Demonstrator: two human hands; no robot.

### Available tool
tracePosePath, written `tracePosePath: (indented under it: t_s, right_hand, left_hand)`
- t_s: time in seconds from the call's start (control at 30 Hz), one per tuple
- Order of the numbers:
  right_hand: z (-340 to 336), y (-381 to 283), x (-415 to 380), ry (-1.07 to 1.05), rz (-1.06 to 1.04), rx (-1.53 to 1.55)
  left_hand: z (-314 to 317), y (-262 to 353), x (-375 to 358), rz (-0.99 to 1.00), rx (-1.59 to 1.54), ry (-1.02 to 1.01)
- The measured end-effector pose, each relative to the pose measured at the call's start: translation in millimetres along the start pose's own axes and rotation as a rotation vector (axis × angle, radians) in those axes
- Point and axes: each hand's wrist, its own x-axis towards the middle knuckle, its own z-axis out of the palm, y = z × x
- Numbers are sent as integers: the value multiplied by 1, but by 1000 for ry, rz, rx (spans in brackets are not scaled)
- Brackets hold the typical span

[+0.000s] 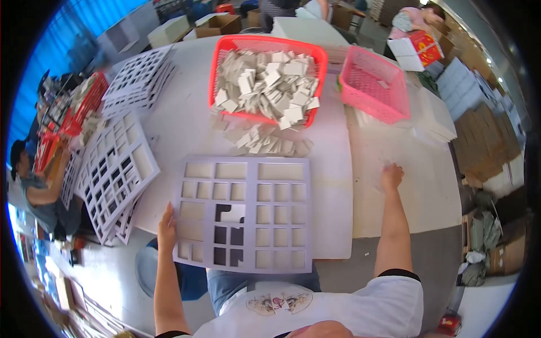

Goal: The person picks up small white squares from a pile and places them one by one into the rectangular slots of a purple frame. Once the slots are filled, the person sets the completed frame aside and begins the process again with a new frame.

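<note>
A white grid panel with many rectangular windows lies in front of me, its near edge reaching past the table's edge to my lap. Most windows are backed with off-white card; several in the lower middle show dark gaps. My left hand grips the panel's left edge, fingers partly hidden. Out to the right, my right hand is over the table with its fingers drawn together; what they hold, if anything, is too small to make out. Beyond the panel, loose card pieces lie below a red basket heaped with similar pieces.
A pink basket stands at the back right, beside stacked white sheets. More grid panels are piled at the left, some overhanging the edge. A person works at far left; another person is at back right near boxes.
</note>
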Motion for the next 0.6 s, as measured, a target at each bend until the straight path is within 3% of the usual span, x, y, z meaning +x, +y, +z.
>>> tracePosePath:
  t_s: [0.13, 0.17, 0.27, 0.3, 0.33, 0.37, 0.4, 0.43, 0.5, 0.57, 0.6]
  right_hand:
    - [26, 15, 32, -184, -11, 44]
    - [50, 28, 41, -128, -30, 49]
    - [157, 104, 103, 102, -146, -74]
    - [163, 118, 117, -16, -184, -9]
    - [165, 118, 131, -107, -265, -157]
    - [147, 108, 128, -107, -331, -135]
    - [135, 99, 125, -163, -207, 121]
    - [125, 97, 117, -127, -227, 416]
    - [107, 85, 94, 4, -233, 729]
    - [90, 76, 75, -102, -177, 933]
    - [76, 75, 61, -148, -144, 1029]
  left_hand:
    - [32, 84, -16, -77, 51, 3]
    - [38, 97, -20, -108, 76, -3]
    - [65, 60, -18, -17, 67, 15]
    - [59, 60, -24, -17, 63, 69]
    - [54, 83, -30, -22, 98, 129]
    - [50, 105, -30, -31, 137, 184]
    - [37, 107, -31, -83, 116, 349]
    - [29, 97, -28, -120, 85, 500]
    - [-4, 70, -18, -129, 84, 808]
    - [-41, 63, -9, -169, 3, 1065]
    - [-56, 53, -4, -245, -262, 1029]
